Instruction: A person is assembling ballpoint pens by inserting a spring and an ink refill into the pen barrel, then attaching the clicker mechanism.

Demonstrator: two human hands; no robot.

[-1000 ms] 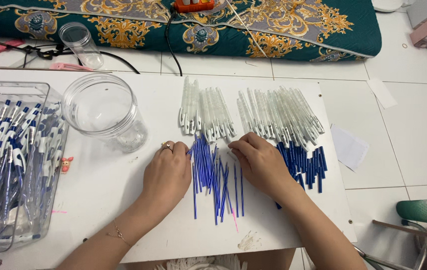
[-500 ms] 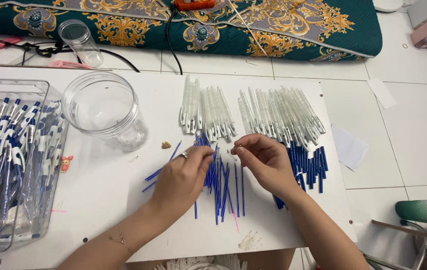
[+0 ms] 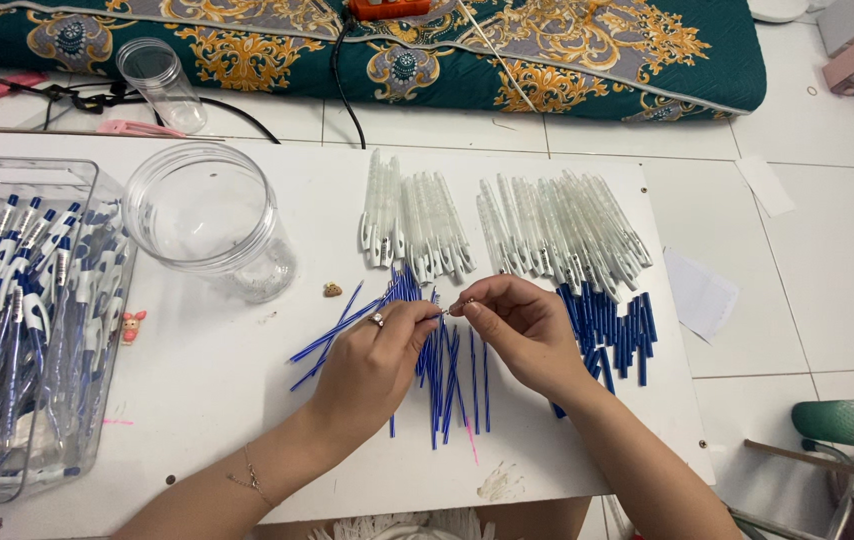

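Observation:
My left hand [image 3: 372, 355] pinches a thin blue pen refill above a loose pile of blue refills [image 3: 442, 365] on the white board [image 3: 227, 400]. My right hand [image 3: 517, 330] meets it fingertip to fingertip, gripping a tiny spring at the refill's tip [image 3: 455, 308]. Behind the hands lie two rows of clear white pen barrels [image 3: 507, 225]. Short blue pen pieces [image 3: 612, 325] sit just right of my right hand.
A clear plastic bin of assembled blue-and-white pens [image 3: 17, 310] stands at the left. An empty clear jar [image 3: 212, 220] sits beside it, a smaller jar [image 3: 159, 80] farther back. A patterned teal cushion [image 3: 547, 50] and black cables [image 3: 247, 115] lie beyond the board.
Both hands have lifted off the refill pile and come together. The left hand picked up a refill and a few refills were fanned out to the left.

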